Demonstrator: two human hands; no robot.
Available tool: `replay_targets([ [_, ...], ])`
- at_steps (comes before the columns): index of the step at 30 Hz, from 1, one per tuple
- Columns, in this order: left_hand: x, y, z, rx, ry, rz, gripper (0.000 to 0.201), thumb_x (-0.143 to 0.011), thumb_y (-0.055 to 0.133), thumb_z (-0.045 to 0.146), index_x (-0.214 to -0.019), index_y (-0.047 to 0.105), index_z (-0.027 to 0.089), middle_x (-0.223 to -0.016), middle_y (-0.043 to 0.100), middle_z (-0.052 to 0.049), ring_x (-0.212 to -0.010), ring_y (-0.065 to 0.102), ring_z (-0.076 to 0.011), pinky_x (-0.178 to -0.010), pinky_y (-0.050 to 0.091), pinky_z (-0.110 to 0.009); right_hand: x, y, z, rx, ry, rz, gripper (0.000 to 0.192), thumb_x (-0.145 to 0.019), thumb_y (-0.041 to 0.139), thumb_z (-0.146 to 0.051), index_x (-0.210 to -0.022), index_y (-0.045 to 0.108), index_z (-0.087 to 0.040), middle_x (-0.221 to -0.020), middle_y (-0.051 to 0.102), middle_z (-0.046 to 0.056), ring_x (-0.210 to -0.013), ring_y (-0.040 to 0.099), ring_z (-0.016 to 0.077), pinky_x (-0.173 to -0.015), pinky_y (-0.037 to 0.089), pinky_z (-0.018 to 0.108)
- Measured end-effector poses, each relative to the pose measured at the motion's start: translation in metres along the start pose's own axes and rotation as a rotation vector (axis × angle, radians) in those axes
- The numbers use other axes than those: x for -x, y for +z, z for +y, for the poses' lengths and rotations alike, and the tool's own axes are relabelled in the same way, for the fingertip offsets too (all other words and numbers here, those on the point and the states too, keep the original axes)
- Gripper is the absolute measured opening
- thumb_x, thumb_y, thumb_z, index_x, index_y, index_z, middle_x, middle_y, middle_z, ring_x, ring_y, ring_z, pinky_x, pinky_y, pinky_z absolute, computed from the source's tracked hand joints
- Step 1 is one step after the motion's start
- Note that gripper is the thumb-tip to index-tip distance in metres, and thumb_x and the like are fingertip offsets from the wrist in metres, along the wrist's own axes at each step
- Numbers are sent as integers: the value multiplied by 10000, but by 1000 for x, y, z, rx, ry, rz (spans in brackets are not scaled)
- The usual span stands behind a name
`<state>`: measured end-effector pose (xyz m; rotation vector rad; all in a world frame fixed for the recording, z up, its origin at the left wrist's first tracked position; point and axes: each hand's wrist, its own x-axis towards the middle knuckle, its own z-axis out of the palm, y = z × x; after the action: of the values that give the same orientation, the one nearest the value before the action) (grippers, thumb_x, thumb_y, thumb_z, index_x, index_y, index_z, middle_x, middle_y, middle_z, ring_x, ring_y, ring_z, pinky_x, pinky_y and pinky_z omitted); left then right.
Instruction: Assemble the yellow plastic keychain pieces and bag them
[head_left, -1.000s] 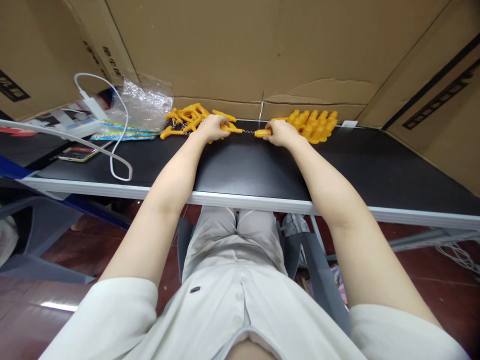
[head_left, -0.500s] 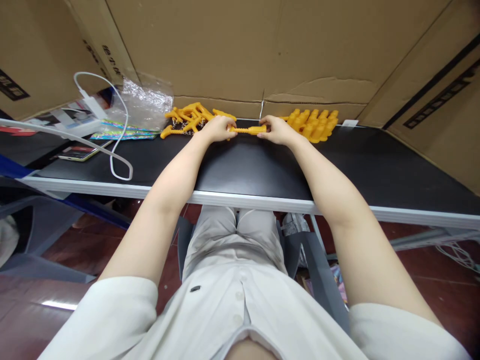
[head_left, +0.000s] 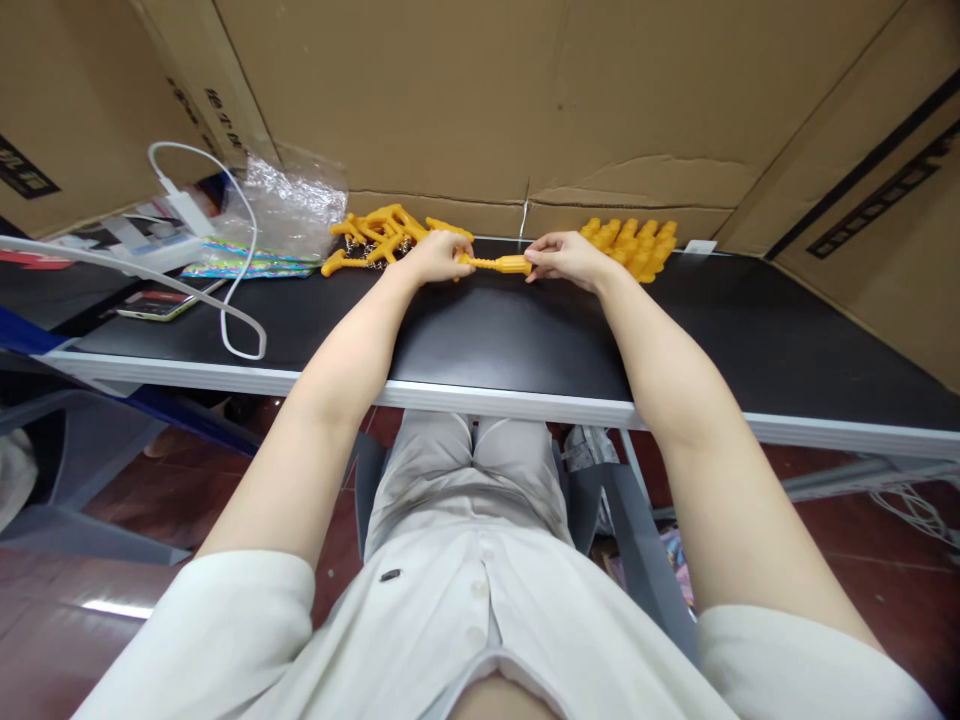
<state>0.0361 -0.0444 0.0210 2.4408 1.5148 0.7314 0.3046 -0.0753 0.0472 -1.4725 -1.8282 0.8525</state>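
**Yellow corkscrew held at both ends**

Facing you is a tall cardboard wall, and in front of it runs your black bench with its pale metal edge. A white cable loops across the bench on your left. Against the cardboard, just beyond your left hand, lies a tangled heap of yellow corkscrews, metal spirals showing among the handles. Left of the heap is crumpled clear plastic wrap, with bright patterned packets below it and a phone nearer you. Beyond your right hand, yellow sleeves are packed close together.

Your left grip is closed around the left end of the corkscrew, hiding most of it. The corkscrew lies crosswise between your hands, its ribbed shaft meeting a wider yellow sleeve on the right. Your right grip pinches that sleeve's outer end with thumb and fingertips; you cannot tell here whether the piece touches the bench. Smallest is a white tag right of the packed sleeves.
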Motion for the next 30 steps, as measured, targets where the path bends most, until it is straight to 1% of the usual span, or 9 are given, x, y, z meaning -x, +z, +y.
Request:
replay_targets([
  [3, -1, 1, -1, 41, -18, -7, 276, -790, 750, 320, -1035, 794, 201, -859, 684, -27, -970, 688, -258, -968, 542, -366, 4, -1, -4, 9, -3, 2, 265, -955, 946, -325, -987, 713, -202, -1109, 846, 127, -1066, 863, 278, -1029, 713, 440],
  [6, -2, 1, -5, 85, -46, -5, 271, -790, 769, 330, -1026, 790, 198, -793, 666, -9, -885, 661, -229, -899, 529, -344, 5, -2, -5, 4, -24, -10, 272, -922, 966, -309, -1023, 737, -203, -1130, 850, 131, -1103, 855, 298, -1027, 717, 463],
  [11, -1, -1, -6, 83, -37, 30, 240, -808, 760, 324, -1006, 785, 191, -738, 642, 9, -814, 637, -208, -837, 512, -331, 3, -2, -2, -29, -15, -19, 229, -992, 908, -334, -949, 735, -191, -1094, 848, 128, -1016, 858, 251, -1043, 705, 419],
  [16, 2, -5, 1, 31, -41, 41, 226, -805, 756, 297, -1003, 791, 196, -795, 681, -9, -887, 671, -234, -896, 536, -350, 2, 0, -2, -37, 10, -8, 286, -983, 924, -357, -897, 714, -184, -1003, 836, 129, -962, 842, 243, -1036, 700, 429],
  [20, 3, -5, 5, -26, -53, 45, 224, -798, 748, 266, -1007, 802, 208, -871, 729, -41, -1012, 706, -281, -990, 546, -383, 0, 3, -1, -87, 25, -32, 263, -984, 912, -301, -890, 693, -191, -968, 817, 114, -941, 824, 235, -1055, 694, 459],
  [23, 1, -3, 3, -39, -35, 63, 227, -773, 753, 246, -993, 802, 223, -910, 742, -50, -1088, 707, -308, -1033, 537, -395, 0, 6, -1, -98, 16, -30, 231, -974, 907, -237, -923, 685, -198, -986, 805, 94, -953, 818, 228, -1051, 702, 465],
  [25, 0, -2, 0, -15, -22, 61, 222, -768, 756, 245, -985, 798, 222, -907, 734, -48, -1080, 703, -304, -1025, 532, -390, 0, 6, 0, -61, -8, 0, 244, -945, 934, -238, -984, 695, -203, -1042, 809, 87, -985, 821, 232, -1028, 714, 453],
  [27, -1, -2, -2, 16, -24, 50, 217, -776, 758, 254, -985, 795, 212, -881, 714, -40, -1025, 695, -285, -993, 530, -380, -1, 6, 1, -15, -29, 20, 281, -935, 954, -295, -1060, 717, -210, -1090, 815, 89, -997, 826, 239, -1006, 724, 453],
  [30, 0, -3, -2, 32, -36, 52, 205, -800, 757, 274, -990, 792, 204, -827, 672, -17, -932, 673, -251, -949, 529, -366, -2, 4, 3, -8, -30, 3, 296, -995, 902, -424, -1121, 743, -208, -1109, 826, 110, -976, 827, 243, -995, 727, 466],
])
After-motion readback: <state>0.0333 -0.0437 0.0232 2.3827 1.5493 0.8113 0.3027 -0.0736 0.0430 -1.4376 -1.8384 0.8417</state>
